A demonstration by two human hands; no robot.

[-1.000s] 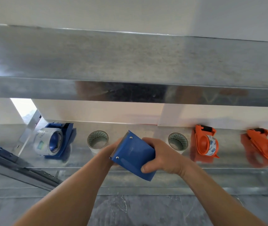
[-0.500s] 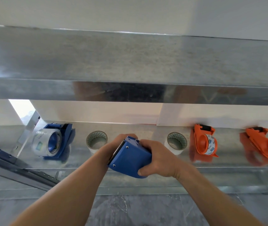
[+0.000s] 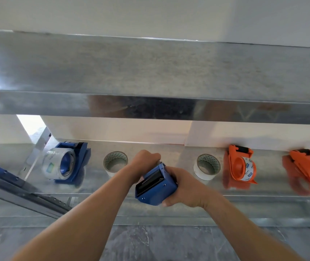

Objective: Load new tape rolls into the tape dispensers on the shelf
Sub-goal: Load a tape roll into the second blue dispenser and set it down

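The dispenser (image 3: 155, 187) in hand is a boxy blue plastic one, tilted so that its toothed cutting edge and a dark slot behind it face up toward the camera; small screws dot its near side. Its body hides whether a roll sits inside. It is held just above the front edge of the lower shelf (image 3: 97, 180), roughly midway between two loose rolls. The right hand (image 3: 185, 187) grips its right side, fingers curled over the top and thumb pressed under the near corner. The left hand (image 3: 144, 161) is closed round the dispenser's far end, knuckles up; what its fingertips touch is hidden. Both forearms are bare. Along the back of the lower shelf, from left to right: a blue dispenser (image 3: 79, 162) carrying a clear roll (image 3: 56, 166), lying on its side; the left roll (image 3: 115, 162), standing on its flat face with the core open to the camera; the right roll (image 3: 207, 167), white-sided and set the same way; an orange dispenser (image 3: 240, 164) with a printed roll in it; and a second orange dispenser (image 3: 305, 170) near the frame's right edge, blurred. An upper shelf (image 3: 150, 68) of dull metal spans the view above, and grey marbled floor (image 3: 150, 243) shows below.
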